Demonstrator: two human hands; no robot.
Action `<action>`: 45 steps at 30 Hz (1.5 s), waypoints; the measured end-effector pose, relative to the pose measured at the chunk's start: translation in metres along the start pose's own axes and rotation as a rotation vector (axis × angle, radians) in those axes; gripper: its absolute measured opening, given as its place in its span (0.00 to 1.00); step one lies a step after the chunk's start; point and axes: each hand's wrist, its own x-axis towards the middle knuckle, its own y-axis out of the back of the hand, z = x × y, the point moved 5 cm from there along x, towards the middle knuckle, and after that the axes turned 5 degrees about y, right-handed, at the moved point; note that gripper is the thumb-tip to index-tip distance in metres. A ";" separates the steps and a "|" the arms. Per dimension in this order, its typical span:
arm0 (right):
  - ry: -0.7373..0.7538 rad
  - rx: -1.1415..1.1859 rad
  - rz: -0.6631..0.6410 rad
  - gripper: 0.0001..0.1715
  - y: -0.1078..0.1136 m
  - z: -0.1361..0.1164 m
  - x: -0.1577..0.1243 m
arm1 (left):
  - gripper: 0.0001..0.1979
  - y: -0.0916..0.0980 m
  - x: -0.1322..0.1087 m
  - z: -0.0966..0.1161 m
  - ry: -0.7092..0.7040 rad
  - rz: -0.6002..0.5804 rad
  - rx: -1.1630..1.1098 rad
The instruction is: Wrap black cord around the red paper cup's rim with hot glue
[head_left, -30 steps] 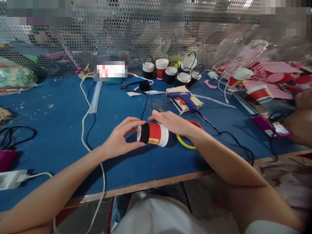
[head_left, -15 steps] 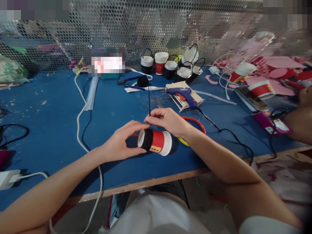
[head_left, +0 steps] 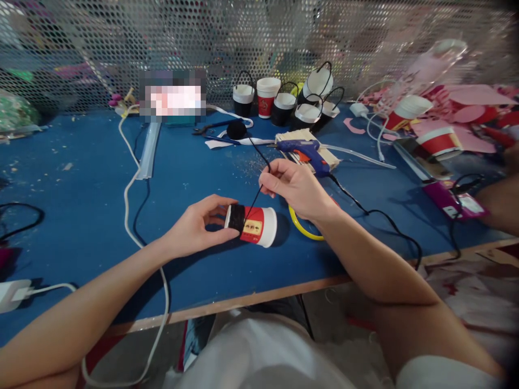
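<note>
A red and white paper cup (head_left: 265, 227) lies on its side above the blue table, black cord wound round its narrow end. My left hand (head_left: 206, 224) grips that wound end between thumb and fingers. In my right hand (head_left: 286, 186) the black cord (head_left: 255, 201) is pinched between thumb and forefinger. One stretch of it runs taut down to the cup; the other leads back to a black ball of cord (head_left: 236, 129). Below my right wrist lies a yellow and red ring (head_left: 304, 229), partly covered by the arm.
A blue glue gun (head_left: 306, 151) rests on a stack of wooden sticks. Several black-wrapped cups with handles (head_left: 284, 109) stand by the mesh screen. Pliers (head_left: 211, 129), clear glue sticks (head_left: 150, 151) and a white cable (head_left: 126, 205) lie leftward. Another person's arm (head_left: 498, 189) is at the right.
My right hand has moved up and right, drawing the cord into a slant. The cup has turned, showing more of its yellow label, and shifted slightly left and up with my left hand.
</note>
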 end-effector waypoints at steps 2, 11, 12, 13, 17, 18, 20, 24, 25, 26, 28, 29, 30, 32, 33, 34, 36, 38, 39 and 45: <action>0.018 -0.037 0.017 0.14 0.001 -0.001 0.000 | 0.27 -0.002 0.000 -0.003 0.040 -0.015 -0.015; 0.028 -0.183 0.008 0.13 -0.004 0.000 0.001 | 0.25 -0.005 -0.003 0.001 -0.011 -0.029 0.103; 0.030 -0.195 0.002 0.13 -0.004 0.001 0.001 | 0.24 -0.005 -0.004 0.003 -0.037 -0.026 0.114; 0.029 -0.207 -0.004 0.14 -0.005 0.001 0.001 | 0.24 -0.006 -0.004 0.005 -0.064 -0.024 0.122; 0.005 -0.249 -0.024 0.15 -0.008 0.003 0.001 | 0.25 -0.007 -0.006 0.010 -0.161 -0.011 0.152; -0.001 -0.260 -0.026 0.15 -0.009 0.003 0.000 | 0.25 -0.007 -0.006 0.011 -0.183 -0.007 0.162; -0.010 -0.281 -0.032 0.15 -0.009 0.003 0.000 | 0.25 -0.006 -0.007 0.014 -0.227 0.002 0.188; -0.032 -0.308 -0.077 0.15 -0.013 0.003 -0.001 | 0.26 -0.006 -0.007 0.017 -0.303 0.018 0.240; -0.043 -0.306 -0.092 0.15 -0.014 0.003 -0.001 | 0.26 -0.006 -0.008 0.018 -0.318 0.018 0.253; -0.057 -0.301 -0.106 0.15 -0.015 0.003 -0.001 | 0.26 -0.007 -0.008 0.018 -0.332 0.020 0.268; -0.084 -0.288 -0.131 0.14 -0.017 0.003 -0.001 | 0.26 -0.007 -0.008 0.020 -0.361 0.022 0.307; -0.095 -0.286 -0.144 0.15 -0.018 0.004 -0.001 | 0.26 -0.007 -0.008 0.021 -0.375 0.026 0.332; -0.100 -0.291 -0.156 0.15 -0.018 0.004 -0.001 | 0.26 -0.007 -0.008 0.022 -0.390 0.034 0.360; -0.099 -0.321 -0.179 0.15 -0.019 0.005 -0.001 | 0.26 -0.007 -0.009 0.024 -0.423 0.051 0.421; -0.094 -0.342 -0.188 0.16 -0.019 0.005 -0.001 | 0.26 -0.007 -0.010 0.025 -0.438 0.059 0.453; -0.090 -0.361 -0.199 0.16 -0.019 0.005 -0.001 | 0.26 -0.007 -0.010 0.026 -0.452 0.067 0.484; -0.083 -0.387 -0.217 0.17 -0.020 0.006 -0.002 | 0.26 -0.008 -0.011 0.026 -0.478 0.078 0.537; -0.081 -0.406 -0.234 0.18 -0.020 0.006 -0.002 | 0.25 -0.008 -0.012 0.026 -0.495 0.085 0.571; -0.078 -0.416 -0.242 0.18 -0.021 0.006 -0.003 | 0.25 -0.008 -0.012 0.026 -0.503 0.086 0.580; -0.087 -0.447 -0.291 0.18 -0.024 0.007 -0.005 | 0.24 -0.009 -0.013 0.025 -0.524 0.057 0.605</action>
